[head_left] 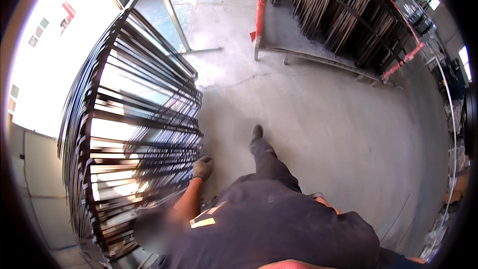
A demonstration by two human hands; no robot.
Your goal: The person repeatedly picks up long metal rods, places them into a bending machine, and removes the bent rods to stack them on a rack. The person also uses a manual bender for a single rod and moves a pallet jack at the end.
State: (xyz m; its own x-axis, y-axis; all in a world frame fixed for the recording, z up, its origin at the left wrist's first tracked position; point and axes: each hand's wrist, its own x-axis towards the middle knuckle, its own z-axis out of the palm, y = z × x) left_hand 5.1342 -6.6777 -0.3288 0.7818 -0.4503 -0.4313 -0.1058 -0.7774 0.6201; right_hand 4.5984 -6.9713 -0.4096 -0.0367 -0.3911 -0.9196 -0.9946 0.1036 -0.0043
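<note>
We cannot see our own hands, so we cannot tell whether they are spread, pressed together or holding anything; only a skin-coloured sliver [294, 264] shows at the lower edge, and we cannot say what part it is. Nearest to us a co-worker [279, 224] in a dark shirt bends forward, one dark shoe [257, 132] set ahead on the concrete floor [323, 114]. The co-worker's grey gloved hand [203, 167] is curled at the lower right edge of a stack of dark metal frames [134, 124], which stands upright on the left, leaning slightly, with bright daylight behind it. Well apart, at the top right, a red-posted rack [260, 15] holds more dark metal frames [343, 20] on edge.
</note>
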